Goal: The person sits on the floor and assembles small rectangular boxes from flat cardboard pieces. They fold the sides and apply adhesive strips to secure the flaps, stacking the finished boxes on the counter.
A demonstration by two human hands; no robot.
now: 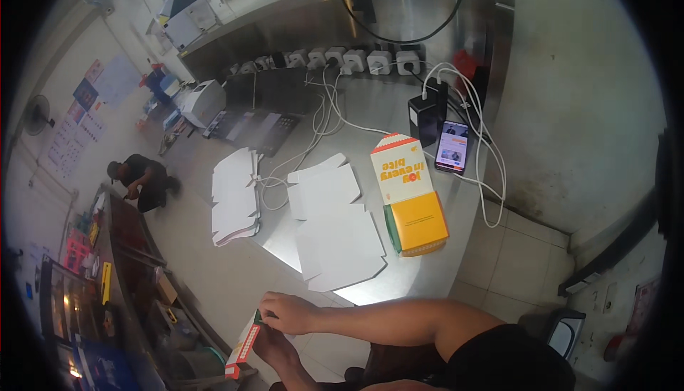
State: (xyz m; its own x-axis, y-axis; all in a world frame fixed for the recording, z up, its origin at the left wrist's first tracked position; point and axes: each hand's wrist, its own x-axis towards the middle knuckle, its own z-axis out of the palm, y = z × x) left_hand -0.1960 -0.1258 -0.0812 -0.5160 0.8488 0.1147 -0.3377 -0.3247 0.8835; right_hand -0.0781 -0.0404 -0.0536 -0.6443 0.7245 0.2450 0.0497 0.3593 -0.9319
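My left hand (276,348) grips a small carton (244,352) with red, white and green panels, held past the table's near edge. Above it, my right hand (288,312) has its fingers closed at the carton's green upper edge; how far the carton is folded I cannot make out. On the steel table (356,106) lie a larger stack of flat white carton blanks (335,238) and a smaller stack (235,198) left of it. To their right sits a yellow folded box (419,221) with its cream, orange-trimmed lid (400,170) standing open.
Behind the box are a black block-shaped device (423,119) with white cables and a lit phone (452,147). A row of white plug adapters (379,63) lines the table's back. A dark laptop-like device (253,131) lies far left. Beyond the table, another person (146,181) crouches.
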